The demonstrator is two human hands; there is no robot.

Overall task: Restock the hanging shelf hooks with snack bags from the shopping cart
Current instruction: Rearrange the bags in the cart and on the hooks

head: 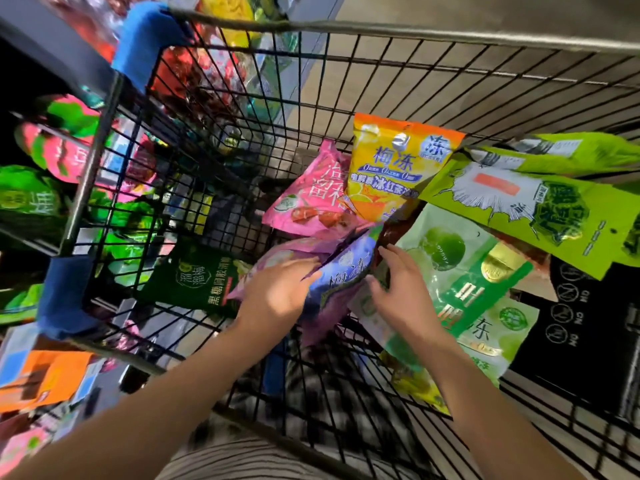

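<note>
I'm looking down into the shopping cart (450, 32), both arms reaching in over its near edge. The left grip (277, 289) lies wide, fingers straight and flat on the front of the purple snack bag (341, 278), which sits around the middle of the cart, tilted up out of the pile. The right grip (398, 289) is at that bag's right edge, thumb on the bag's face and fingers loosely bent just past it; with the blur I cannot tell whether it pinches the bag or only touches it.

Beyond the purple bag, toward the far side, a pink bag (311, 202) leans with an orange bag (398, 168) standing upright against it. A dark green bag (197, 278) rests against the cart's left wall. A pale green bag (464, 282) lies under my right wrist, and lime green bags (519, 202) hang over the right edge. Outside the left wall, pink and green hanging bags (52, 150) show on the shelf, blurred
</note>
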